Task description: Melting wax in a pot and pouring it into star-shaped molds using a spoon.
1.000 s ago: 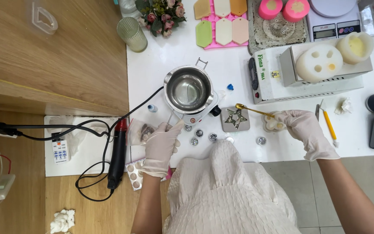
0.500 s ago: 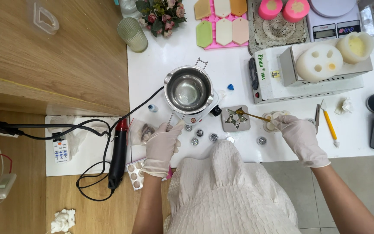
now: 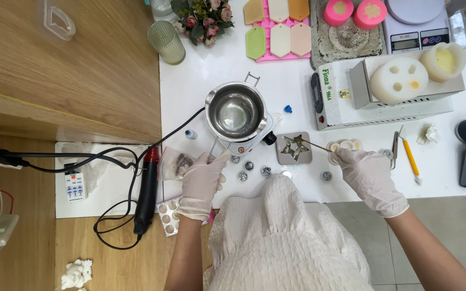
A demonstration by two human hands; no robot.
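Seen from the head camera, the gloved right hand (image 3: 369, 175) reaches in from the lower right, fingers pinched together on a thin gold spoon (image 3: 312, 144) whose bowl rests over the star-shaped mould (image 3: 293, 148), just right of the steel melting pot (image 3: 235, 112). The gloved left hand (image 3: 203, 180) lies below the pot, its fingers closed around the pot's wire handle (image 3: 212, 150).

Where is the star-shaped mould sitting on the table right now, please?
In the head view, the star-shaped mould lies on the white table, just right of the metal melting pot. The spoon in the gloved right hand reaches over it.
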